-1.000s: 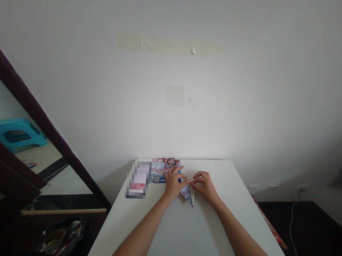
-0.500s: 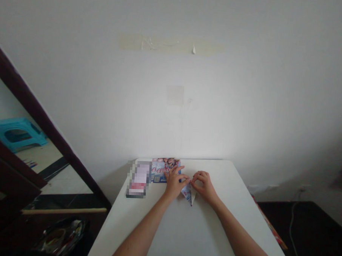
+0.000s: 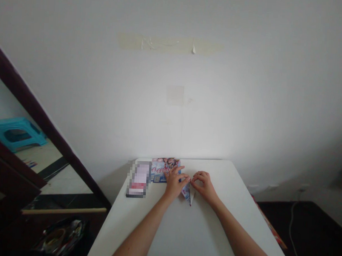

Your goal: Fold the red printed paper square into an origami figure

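Observation:
Between my two hands, a small folded paper (image 3: 186, 193) with a blue-and-pink printed side and a white side points its narrow tip toward me, over the white table. My left hand (image 3: 174, 183) pinches its upper edge between thumb and forefinger, the other fingers spread out. Thumb and fingertips of my right hand (image 3: 203, 185) are pressed together on the paper's upper right edge. The paper's top is partly hidden by my fingers. Behind my left hand lies a colourful printed flyer (image 3: 159, 169), partly covered by that hand.
A blurred-out phone-like object (image 3: 139, 179) lies at the left of the white table (image 3: 183, 238). The table's far edge meets a wall (image 3: 246, 89). Left stands a dark-framed mirror (image 3: 54, 138) reflecting a blue stool. A filled black bag (image 3: 61, 238) sits below it on the floor.
The folded paper has turned slightly, its tip shifting a little to the left. Both hands stay in nearly the same place, still pinching it.

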`<state>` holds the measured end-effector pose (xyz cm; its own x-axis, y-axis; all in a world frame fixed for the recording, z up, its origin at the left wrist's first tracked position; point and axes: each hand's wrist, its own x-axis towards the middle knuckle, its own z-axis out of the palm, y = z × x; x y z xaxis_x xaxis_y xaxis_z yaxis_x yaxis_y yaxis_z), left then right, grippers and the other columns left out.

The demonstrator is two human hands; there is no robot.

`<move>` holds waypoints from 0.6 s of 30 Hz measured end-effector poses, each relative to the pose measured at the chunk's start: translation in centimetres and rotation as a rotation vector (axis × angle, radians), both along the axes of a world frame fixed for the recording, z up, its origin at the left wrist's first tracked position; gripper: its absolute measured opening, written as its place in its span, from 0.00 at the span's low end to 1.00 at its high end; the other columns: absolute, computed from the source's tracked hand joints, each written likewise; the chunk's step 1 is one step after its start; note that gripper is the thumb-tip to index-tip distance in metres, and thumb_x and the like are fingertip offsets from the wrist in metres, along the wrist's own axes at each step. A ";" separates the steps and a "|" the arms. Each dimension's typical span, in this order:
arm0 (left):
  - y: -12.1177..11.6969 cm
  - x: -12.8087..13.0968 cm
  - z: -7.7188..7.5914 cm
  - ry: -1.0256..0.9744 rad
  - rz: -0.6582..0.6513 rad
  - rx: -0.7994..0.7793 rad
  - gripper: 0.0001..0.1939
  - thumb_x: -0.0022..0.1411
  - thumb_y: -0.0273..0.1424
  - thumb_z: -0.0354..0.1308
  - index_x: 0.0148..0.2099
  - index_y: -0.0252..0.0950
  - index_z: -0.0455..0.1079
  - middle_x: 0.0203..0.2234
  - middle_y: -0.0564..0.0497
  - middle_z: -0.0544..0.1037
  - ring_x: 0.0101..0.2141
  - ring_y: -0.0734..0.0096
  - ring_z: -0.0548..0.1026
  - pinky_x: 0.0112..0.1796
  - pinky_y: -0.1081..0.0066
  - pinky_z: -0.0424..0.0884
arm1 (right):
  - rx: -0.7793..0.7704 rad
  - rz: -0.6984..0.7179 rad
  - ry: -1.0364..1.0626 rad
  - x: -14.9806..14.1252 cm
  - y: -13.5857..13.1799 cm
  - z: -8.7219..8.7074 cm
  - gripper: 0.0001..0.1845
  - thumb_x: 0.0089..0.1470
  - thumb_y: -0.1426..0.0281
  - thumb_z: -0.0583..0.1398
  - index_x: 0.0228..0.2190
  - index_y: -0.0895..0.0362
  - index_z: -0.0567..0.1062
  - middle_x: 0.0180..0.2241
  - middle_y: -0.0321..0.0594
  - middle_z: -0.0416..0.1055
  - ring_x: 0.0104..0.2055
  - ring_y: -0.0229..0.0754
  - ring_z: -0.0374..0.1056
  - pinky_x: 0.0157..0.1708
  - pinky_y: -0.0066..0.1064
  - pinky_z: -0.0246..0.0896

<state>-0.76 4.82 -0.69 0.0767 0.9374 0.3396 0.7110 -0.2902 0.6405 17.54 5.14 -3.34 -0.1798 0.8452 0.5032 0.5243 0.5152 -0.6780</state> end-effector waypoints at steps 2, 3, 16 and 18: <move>0.0 0.0 -0.1 -0.002 -0.007 -0.005 0.05 0.59 0.35 0.63 0.34 0.49 0.81 0.57 0.54 0.73 0.61 0.49 0.61 0.61 0.32 0.38 | -0.001 0.001 0.010 0.0 0.0 -0.1 0.10 0.54 0.58 0.62 0.29 0.52 0.77 0.38 0.41 0.73 0.48 0.48 0.65 0.53 0.43 0.57; 0.0 0.1 -0.1 -0.008 -0.006 -0.005 0.05 0.59 0.35 0.63 0.34 0.49 0.81 0.57 0.54 0.73 0.61 0.49 0.61 0.61 0.32 0.38 | -0.004 0.004 0.013 0.0 0.0 -0.1 0.10 0.54 0.59 0.63 0.30 0.52 0.77 0.38 0.41 0.73 0.48 0.48 0.65 0.53 0.43 0.57; 0.0 -0.1 0.4 -0.069 0.051 0.019 0.04 0.54 0.31 0.67 0.31 0.49 0.81 0.57 0.53 0.73 0.60 0.50 0.63 0.61 0.35 0.40 | -0.043 0.009 0.015 -0.1 -0.2 0.1 0.08 0.53 0.60 0.64 0.30 0.51 0.78 0.39 0.41 0.73 0.49 0.48 0.64 0.54 0.43 0.56; 0.0 -0.1 0.2 -0.066 0.030 0.025 0.04 0.54 0.31 0.67 0.31 0.48 0.81 0.57 0.53 0.72 0.60 0.52 0.63 0.62 0.38 0.41 | -0.031 0.002 0.018 0.0 -0.2 0.0 0.08 0.54 0.60 0.64 0.31 0.51 0.78 0.39 0.41 0.73 0.49 0.48 0.64 0.53 0.43 0.57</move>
<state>-0.90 4.83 -0.46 0.0257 0.9302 0.3662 0.6758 -0.2861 0.6793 17.50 4.97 -3.31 -0.1730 0.8602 0.4797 0.5109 0.4947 -0.7030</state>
